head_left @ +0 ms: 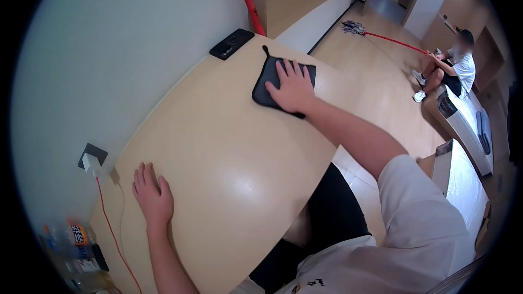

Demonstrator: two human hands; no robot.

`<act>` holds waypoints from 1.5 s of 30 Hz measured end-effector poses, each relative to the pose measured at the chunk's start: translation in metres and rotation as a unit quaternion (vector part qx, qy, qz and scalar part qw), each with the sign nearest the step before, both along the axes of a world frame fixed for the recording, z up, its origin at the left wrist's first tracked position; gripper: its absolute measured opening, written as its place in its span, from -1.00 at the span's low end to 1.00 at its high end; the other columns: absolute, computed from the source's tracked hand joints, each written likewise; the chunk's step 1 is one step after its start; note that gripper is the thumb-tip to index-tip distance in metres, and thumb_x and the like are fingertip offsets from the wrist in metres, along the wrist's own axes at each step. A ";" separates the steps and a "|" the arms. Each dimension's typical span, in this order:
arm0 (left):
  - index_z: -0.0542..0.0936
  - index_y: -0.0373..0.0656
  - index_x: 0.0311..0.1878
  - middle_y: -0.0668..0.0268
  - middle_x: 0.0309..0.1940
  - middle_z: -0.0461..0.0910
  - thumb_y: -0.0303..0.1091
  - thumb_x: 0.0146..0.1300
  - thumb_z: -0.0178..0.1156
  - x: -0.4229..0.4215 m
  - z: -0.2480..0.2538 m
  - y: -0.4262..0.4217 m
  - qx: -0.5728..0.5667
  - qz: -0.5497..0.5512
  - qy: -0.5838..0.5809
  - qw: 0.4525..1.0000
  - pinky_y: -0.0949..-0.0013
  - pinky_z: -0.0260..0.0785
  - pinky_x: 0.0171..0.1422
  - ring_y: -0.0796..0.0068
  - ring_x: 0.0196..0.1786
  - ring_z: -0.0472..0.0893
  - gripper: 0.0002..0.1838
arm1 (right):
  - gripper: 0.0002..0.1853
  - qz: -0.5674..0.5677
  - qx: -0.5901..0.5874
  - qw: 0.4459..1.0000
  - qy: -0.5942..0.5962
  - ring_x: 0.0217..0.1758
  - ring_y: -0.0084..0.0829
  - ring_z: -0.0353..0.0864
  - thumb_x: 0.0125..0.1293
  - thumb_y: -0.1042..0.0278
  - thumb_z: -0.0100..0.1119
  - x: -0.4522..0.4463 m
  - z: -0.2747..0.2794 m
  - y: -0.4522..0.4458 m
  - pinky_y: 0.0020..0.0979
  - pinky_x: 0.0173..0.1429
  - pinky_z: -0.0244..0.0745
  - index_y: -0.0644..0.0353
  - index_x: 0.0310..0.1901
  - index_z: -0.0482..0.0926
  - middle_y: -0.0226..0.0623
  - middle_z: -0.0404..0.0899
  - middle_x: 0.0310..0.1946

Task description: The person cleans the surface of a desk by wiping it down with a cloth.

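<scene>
My right hand (295, 88) lies flat, fingers spread, on a dark grey cleaning cloth (265, 79) with a black border and a small hanging loop. The cloth rests near the far end of the pale wooden table (218, 136), and my palm covers part of it. Close to the wall, my left hand (154, 196) is laid open on the bare tabletop, holding nothing. A black phone (232, 44) lies at the table's far corner, beyond the cloth.
A white charger (92, 161) in the wall socket trails a red cable (111, 227) along the left edge. Several bottles (81, 250) stand at lower left. A red pole (249, 2) leans beyond the table. Across the room, a seated person (460, 68) holds a mop (392, 40).
</scene>
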State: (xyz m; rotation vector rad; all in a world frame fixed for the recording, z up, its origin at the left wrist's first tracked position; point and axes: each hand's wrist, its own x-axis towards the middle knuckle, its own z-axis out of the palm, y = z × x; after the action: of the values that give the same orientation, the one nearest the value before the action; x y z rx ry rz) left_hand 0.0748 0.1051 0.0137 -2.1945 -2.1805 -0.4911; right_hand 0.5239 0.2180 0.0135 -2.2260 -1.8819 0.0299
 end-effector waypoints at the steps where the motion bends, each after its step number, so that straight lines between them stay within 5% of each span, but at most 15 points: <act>1: 0.41 -0.20 0.50 0.00 0.59 0.31 -0.23 0.51 0.07 -0.001 -0.001 0.000 0.004 -0.001 0.001 1.000 -0.19 -0.10 0.75 -0.09 0.68 0.18 -0.45 | -0.07 -0.009 -0.004 1.000 0.001 0.83 0.02 -0.19 0.54 -0.33 -0.19 0.003 0.000 0.019 0.09 0.81 -0.31 0.23 0.70 0.06 0.01 -0.08 0.76; 13: 0.42 -0.19 0.48 0.00 0.56 0.35 -0.31 0.42 0.12 0.003 0.003 0.002 0.005 0.002 0.003 1.000 -0.12 -0.05 0.71 -0.06 0.65 0.25 -0.43 | -0.06 -0.077 -0.018 0.997 0.008 0.75 0.03 0.05 0.52 -0.38 -0.20 0.002 0.005 0.156 0.18 0.77 -0.19 0.15 0.70 0.09 -0.05 0.08 0.71; 17: 0.42 -0.19 0.48 0.01 0.56 0.35 -0.31 0.43 0.12 -0.001 0.002 -0.001 0.009 0.003 0.011 1.000 -0.12 -0.06 0.71 -0.05 0.64 0.25 -0.43 | -0.05 -0.063 -0.039 0.997 0.032 0.80 0.04 -0.08 0.51 -0.37 -0.20 0.001 0.010 0.156 0.21 0.78 -0.27 0.16 0.72 0.06 -0.09 0.00 0.75; 26: 0.41 -0.23 0.51 -0.01 0.56 0.35 -0.28 0.51 0.06 -0.010 -0.013 0.006 0.017 -0.014 0.005 1.000 -0.13 -0.06 0.72 -0.08 0.64 0.24 -0.45 | -0.08 0.042 -0.015 0.999 0.012 0.83 0.09 -0.25 0.56 -0.33 -0.26 -0.025 0.004 0.045 0.17 0.79 -0.38 0.21 0.71 0.05 -0.02 -0.08 0.77; 30: 0.40 -0.28 0.52 -0.04 0.58 0.34 -0.27 0.55 0.03 -0.019 -0.016 0.008 0.013 -0.020 0.025 0.999 -0.11 0.00 0.72 -0.11 0.64 0.24 -0.45 | -0.18 0.080 0.010 0.994 0.071 0.82 0.14 -0.23 0.57 -0.30 -0.23 -0.030 0.009 -0.022 0.18 0.79 -0.40 -0.06 0.72 0.11 0.02 -0.05 0.75; 36: 0.41 -0.31 0.52 -0.09 0.59 0.33 -0.27 0.58 0.00 -0.035 -0.030 0.021 0.024 -0.038 0.008 0.999 -0.12 0.01 0.73 -0.16 0.65 0.23 -0.46 | -0.22 0.121 0.002 0.991 0.058 0.80 0.19 -0.20 0.59 -0.28 -0.21 -0.030 0.017 -0.117 0.17 0.79 -0.38 -0.09 0.70 0.18 0.08 -0.01 0.73; 40: 0.39 -0.31 0.55 -0.11 0.60 0.31 -0.25 0.61 -0.03 -0.024 -0.024 0.014 0.013 -0.031 -0.008 0.999 -0.11 0.00 0.74 -0.17 0.66 0.22 -0.45 | -0.22 0.125 0.006 0.990 0.064 0.80 0.20 -0.21 0.59 -0.28 -0.21 -0.035 0.018 -0.150 0.19 0.79 -0.38 -0.05 0.70 0.18 0.12 -0.02 0.73; 45: 0.43 -0.38 0.51 -0.21 0.54 0.37 -0.13 0.65 -0.05 -0.017 -0.007 0.014 0.013 -0.064 0.018 0.998 -0.10 0.05 0.73 -0.24 0.62 0.28 -0.42 | -0.08 0.129 0.026 0.986 0.099 0.80 0.17 -0.21 0.55 -0.27 -0.08 -0.035 0.017 -0.162 0.15 0.80 -0.32 0.27 0.69 0.07 0.15 0.00 0.71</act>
State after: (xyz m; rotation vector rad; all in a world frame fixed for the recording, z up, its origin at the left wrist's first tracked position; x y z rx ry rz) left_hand 0.0577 0.1193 0.0063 -2.3209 -2.0146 -0.4756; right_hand 0.4890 0.0560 0.0306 -1.8561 -2.0206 0.2334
